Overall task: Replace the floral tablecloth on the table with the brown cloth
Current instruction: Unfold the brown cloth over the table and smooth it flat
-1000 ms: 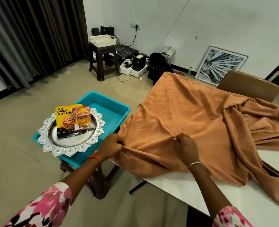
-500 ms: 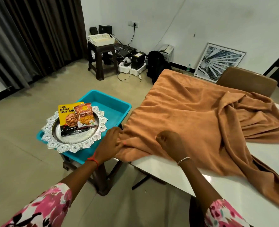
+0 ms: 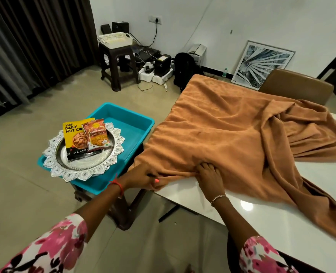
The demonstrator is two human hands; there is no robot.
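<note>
The brown cloth (image 3: 222, 131) lies rumpled over the far and left part of the white table (image 3: 281, 213), bunched in folds toward the right. My left hand (image 3: 141, 178) grips the cloth's near left corner at the table's edge. My right hand (image 3: 208, 176) lies on the table with its fingertips tucked under the cloth's near hem. No floral tablecloth is in view.
A teal bin (image 3: 123, 123) on a low stool stands left of the table, carrying a silver tray (image 3: 80, 166) with two snack packets (image 3: 86, 134). A brown chair (image 3: 297, 85) is behind the table. A dark stool (image 3: 118, 64), cables and a framed picture (image 3: 261, 66) line the wall.
The near hem of the cloth has been drawn left toward the table corner, baring more white tabletop. My right hand moved back right to the hem; my left kept its grip.
</note>
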